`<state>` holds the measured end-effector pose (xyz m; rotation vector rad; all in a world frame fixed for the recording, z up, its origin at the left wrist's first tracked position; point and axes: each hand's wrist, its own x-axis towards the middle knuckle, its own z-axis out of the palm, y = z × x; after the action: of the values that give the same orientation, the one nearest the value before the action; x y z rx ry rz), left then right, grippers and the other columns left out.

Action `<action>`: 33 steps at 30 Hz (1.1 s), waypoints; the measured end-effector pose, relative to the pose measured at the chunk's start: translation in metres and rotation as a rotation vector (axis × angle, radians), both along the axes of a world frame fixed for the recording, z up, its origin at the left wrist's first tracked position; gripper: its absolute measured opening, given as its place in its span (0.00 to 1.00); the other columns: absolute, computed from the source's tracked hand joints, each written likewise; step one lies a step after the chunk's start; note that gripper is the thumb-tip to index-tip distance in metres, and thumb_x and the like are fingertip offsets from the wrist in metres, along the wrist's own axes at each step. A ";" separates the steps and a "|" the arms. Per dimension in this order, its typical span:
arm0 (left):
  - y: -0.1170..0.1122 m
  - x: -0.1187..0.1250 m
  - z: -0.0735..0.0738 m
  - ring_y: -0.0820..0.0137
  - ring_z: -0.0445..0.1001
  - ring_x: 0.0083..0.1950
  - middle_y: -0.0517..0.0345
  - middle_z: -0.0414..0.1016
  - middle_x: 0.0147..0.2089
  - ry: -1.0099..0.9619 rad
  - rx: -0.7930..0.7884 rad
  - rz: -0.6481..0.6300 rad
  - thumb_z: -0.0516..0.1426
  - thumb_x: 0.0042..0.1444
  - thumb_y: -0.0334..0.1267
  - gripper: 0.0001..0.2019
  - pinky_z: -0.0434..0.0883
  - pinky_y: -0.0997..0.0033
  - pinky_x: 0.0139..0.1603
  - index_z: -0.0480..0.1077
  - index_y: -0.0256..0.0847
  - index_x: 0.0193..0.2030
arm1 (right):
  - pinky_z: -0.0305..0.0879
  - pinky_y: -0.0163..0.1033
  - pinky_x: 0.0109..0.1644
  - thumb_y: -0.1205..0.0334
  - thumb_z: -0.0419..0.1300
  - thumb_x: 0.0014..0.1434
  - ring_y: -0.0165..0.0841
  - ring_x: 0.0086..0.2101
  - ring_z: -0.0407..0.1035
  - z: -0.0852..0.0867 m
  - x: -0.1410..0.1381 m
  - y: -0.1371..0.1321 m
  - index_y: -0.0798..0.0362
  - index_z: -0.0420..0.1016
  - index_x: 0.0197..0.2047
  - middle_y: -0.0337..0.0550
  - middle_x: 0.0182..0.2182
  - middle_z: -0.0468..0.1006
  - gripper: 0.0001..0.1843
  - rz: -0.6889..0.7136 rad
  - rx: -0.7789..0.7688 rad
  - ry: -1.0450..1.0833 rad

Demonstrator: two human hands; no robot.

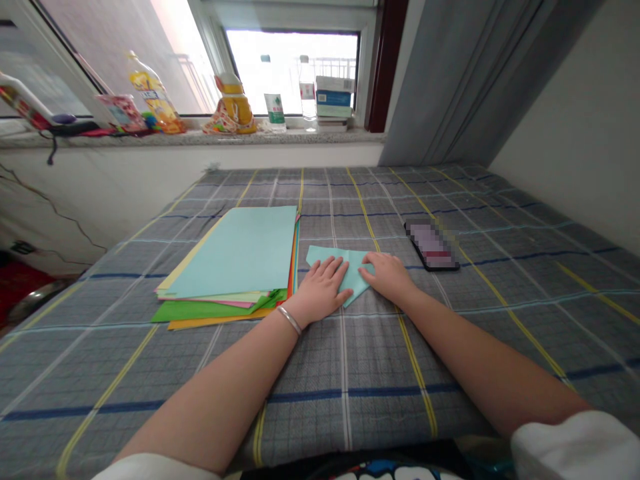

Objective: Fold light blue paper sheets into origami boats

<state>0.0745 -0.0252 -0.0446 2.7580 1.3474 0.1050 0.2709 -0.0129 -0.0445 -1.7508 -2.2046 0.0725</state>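
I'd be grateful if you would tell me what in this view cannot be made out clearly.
Head view:
The centre of the folded pale blue paper is hidden by the left hand and right hand.
The screen of the dark rectangular phone is blurred by pixelation.
Most of the stack of coloured paper is hidden by its top sheet.
The white and red object on the windowsill is cut off by the left edge.

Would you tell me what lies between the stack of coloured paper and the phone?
In the head view, a folded pale blue paper sheet lies there, under the left hand and right hand, on the checked bedspread.
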 end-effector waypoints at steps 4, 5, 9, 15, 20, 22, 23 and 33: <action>0.000 0.001 0.000 0.58 0.42 0.73 0.47 0.46 0.72 -0.003 -0.003 0.006 0.42 0.64 0.53 0.32 0.44 0.51 0.70 0.46 0.37 0.70 | 0.59 0.41 0.46 0.57 0.55 0.60 0.38 0.43 0.71 0.000 0.000 -0.001 0.52 0.72 0.41 0.44 0.40 0.79 0.10 0.002 0.005 0.006; 0.000 0.001 0.000 0.58 0.42 0.73 0.47 0.46 0.72 -0.005 -0.005 0.008 0.42 0.64 0.53 0.32 0.44 0.51 0.70 0.46 0.36 0.70 | 0.59 0.41 0.46 0.57 0.55 0.60 0.38 0.43 0.71 0.000 0.000 -0.001 0.51 0.72 0.41 0.44 0.40 0.79 0.09 0.001 0.008 0.007; 0.000 0.001 0.000 0.58 0.43 0.73 0.47 0.45 0.72 -0.023 -0.007 0.015 0.43 0.64 0.53 0.33 0.44 0.52 0.70 0.45 0.35 0.70 | 0.59 0.42 0.46 0.57 0.56 0.60 0.39 0.43 0.71 -0.001 0.000 0.000 0.51 0.71 0.41 0.44 0.41 0.79 0.09 0.000 0.009 0.005; 0.000 0.000 -0.001 0.56 0.44 0.72 0.47 0.46 0.72 -0.007 0.018 -0.004 0.43 0.65 0.53 0.30 0.45 0.49 0.69 0.47 0.43 0.70 | 0.58 0.42 0.47 0.57 0.56 0.60 0.39 0.44 0.71 -0.002 0.000 -0.001 0.51 0.70 0.44 0.44 0.41 0.79 0.11 0.001 0.013 0.021; -0.001 0.001 0.000 0.56 0.46 0.72 0.47 0.47 0.72 0.009 0.034 0.006 0.42 0.65 0.52 0.28 0.46 0.49 0.69 0.50 0.44 0.69 | 0.59 0.42 0.47 0.58 0.56 0.60 0.38 0.43 0.70 -0.003 0.002 0.000 0.51 0.71 0.43 0.44 0.41 0.78 0.10 0.016 0.026 0.037; -0.002 0.001 0.000 0.55 0.46 0.71 0.46 0.48 0.71 0.011 0.042 0.005 0.42 0.65 0.52 0.28 0.46 0.49 0.69 0.51 0.44 0.69 | 0.59 0.42 0.47 0.57 0.57 0.59 0.38 0.43 0.69 -0.003 0.003 -0.001 0.51 0.72 0.42 0.45 0.41 0.77 0.10 0.026 0.051 0.053; -0.002 0.002 0.000 0.55 0.47 0.71 0.46 0.48 0.71 0.010 0.048 0.002 0.42 0.65 0.53 0.29 0.47 0.49 0.69 0.51 0.44 0.69 | 0.60 0.42 0.47 0.57 0.57 0.59 0.38 0.43 0.68 -0.003 0.004 -0.001 0.51 0.73 0.42 0.45 0.41 0.76 0.10 0.037 0.067 0.063; -0.001 0.001 -0.001 0.54 0.49 0.71 0.47 0.50 0.71 0.005 0.073 0.005 0.45 0.63 0.56 0.30 0.49 0.48 0.68 0.53 0.45 0.68 | 0.57 0.45 0.51 0.53 0.64 0.55 0.39 0.44 0.66 0.008 0.004 -0.019 0.49 0.78 0.34 0.41 0.37 0.78 0.08 0.290 0.175 0.029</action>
<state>0.0759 -0.0259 -0.0455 2.8167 1.3790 0.1506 0.2749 -0.0319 -0.0369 -1.3239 -2.3490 -0.0282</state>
